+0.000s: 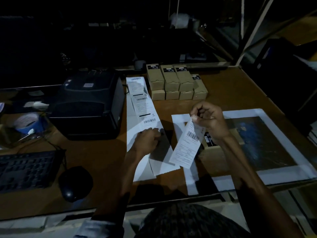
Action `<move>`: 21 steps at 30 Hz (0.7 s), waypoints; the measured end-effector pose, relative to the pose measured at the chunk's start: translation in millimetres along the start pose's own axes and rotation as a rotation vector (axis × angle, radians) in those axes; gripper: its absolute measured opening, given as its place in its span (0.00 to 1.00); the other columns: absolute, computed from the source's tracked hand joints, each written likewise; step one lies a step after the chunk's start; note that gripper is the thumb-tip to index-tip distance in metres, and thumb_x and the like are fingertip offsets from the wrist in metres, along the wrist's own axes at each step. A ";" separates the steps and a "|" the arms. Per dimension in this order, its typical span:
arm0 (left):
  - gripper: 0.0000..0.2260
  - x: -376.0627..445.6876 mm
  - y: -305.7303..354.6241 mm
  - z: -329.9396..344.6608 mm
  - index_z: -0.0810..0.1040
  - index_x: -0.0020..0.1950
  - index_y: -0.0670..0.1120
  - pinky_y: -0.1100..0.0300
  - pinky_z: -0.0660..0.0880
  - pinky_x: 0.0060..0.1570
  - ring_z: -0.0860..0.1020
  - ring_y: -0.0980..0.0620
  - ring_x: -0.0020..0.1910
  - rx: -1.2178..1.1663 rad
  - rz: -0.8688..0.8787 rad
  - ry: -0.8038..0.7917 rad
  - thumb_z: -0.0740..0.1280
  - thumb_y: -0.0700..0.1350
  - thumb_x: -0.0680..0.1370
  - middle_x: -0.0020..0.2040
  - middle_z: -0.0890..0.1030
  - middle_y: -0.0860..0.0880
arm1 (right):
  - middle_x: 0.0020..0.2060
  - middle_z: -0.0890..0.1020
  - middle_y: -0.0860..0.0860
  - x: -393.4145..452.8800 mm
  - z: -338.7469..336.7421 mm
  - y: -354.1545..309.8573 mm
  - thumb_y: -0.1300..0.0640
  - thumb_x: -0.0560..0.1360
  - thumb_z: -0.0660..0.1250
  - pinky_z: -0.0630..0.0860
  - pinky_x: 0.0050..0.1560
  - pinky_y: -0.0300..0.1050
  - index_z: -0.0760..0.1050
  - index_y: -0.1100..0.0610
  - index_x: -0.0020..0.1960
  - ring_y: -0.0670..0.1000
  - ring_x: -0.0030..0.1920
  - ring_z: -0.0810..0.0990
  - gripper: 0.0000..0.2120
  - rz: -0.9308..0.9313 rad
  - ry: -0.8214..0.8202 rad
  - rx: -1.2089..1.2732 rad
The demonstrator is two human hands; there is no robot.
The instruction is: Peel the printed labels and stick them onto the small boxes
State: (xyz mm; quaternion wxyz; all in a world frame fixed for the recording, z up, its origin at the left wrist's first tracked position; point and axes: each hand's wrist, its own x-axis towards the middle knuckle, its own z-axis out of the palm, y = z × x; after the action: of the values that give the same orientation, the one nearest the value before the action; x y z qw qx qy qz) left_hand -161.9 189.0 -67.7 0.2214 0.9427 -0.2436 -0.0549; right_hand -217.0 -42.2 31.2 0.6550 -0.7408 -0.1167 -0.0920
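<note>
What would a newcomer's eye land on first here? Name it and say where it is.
First, the peeled label hanging at centre, pinched at its top by the right hand. Next, the label strip running from the black label printer toward the left hand pressing it down. Behind, stacked small cardboard boxes wait.

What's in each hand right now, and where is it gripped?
The right hand pinches a peeled label by its top end. The left hand presses on the label strip, gripping nothing.
</note>
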 end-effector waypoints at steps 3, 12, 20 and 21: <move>0.17 -1.0 39.2 -19.0 0.82 0.40 0.41 0.53 0.74 0.40 0.79 0.50 0.36 -0.569 -0.015 0.056 0.66 0.52 0.81 0.37 0.83 0.43 | 0.38 0.75 0.53 -8.8 -0.9 4.1 0.66 0.71 0.69 0.71 0.42 0.36 0.78 0.55 0.44 0.46 0.39 0.75 0.07 0.053 -0.021 -0.098; 0.08 4.7 125.9 -19.7 0.85 0.44 0.37 0.63 0.75 0.30 0.84 0.50 0.35 -0.837 0.015 0.005 0.74 0.42 0.76 0.39 0.86 0.45 | 0.42 0.83 0.53 -28.5 -50.2 4.9 0.68 0.75 0.72 0.80 0.50 0.42 0.62 0.49 0.78 0.51 0.46 0.83 0.37 0.074 -0.081 -0.294; 0.04 21.2 211.1 10.4 0.84 0.42 0.42 0.64 0.76 0.32 0.85 0.55 0.37 -1.008 -0.103 0.314 0.73 0.40 0.76 0.38 0.86 0.53 | 0.80 0.55 0.50 -72.4 -112.8 13.5 0.54 0.76 0.74 0.69 0.70 0.45 0.40 0.44 0.80 0.50 0.78 0.60 0.49 0.118 0.286 -0.211; 0.04 21.1 222.2 15.9 0.84 0.41 0.44 0.64 0.77 0.32 0.85 0.55 0.38 -1.036 -0.111 0.353 0.73 0.40 0.76 0.38 0.86 0.54 | 0.75 0.68 0.50 -79.4 -121.4 10.1 0.52 0.76 0.73 0.74 0.63 0.40 0.50 0.46 0.80 0.48 0.72 0.70 0.41 0.238 0.305 -0.131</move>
State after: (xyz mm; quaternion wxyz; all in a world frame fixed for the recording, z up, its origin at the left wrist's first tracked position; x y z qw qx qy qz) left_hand -243.4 -1.4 16.9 0.6908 0.7167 -0.0938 -0.0202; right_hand -287.9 -167.9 13.8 0.6217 -0.7680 0.0782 -0.1325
